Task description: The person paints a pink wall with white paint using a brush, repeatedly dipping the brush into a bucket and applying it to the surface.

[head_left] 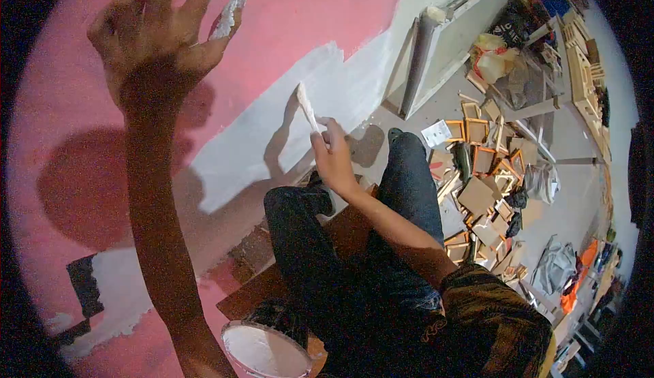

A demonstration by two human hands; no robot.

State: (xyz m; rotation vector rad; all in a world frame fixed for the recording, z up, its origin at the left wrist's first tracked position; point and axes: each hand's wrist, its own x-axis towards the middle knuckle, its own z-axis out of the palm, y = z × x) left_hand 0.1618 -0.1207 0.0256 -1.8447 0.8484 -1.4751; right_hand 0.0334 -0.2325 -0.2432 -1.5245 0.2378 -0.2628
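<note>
My left hand is raised at the upper left before the pink wall, fingers apart and white smears on the thumb side. Lower down, my right hand grips a slim white-coated tool that looks like a paint brush or spatula seen edge-on; its tip points up over a freshly whitened patch of the wall. Between my left forearm and my legs stands a bucket of white paint or filler.
Wooden frames and boards lie heaped on the floor to the right. A pale panel leans by the wall's corner. Plastic bags and a white-legged table frame stand at the far right. Brown board lies under my legs.
</note>
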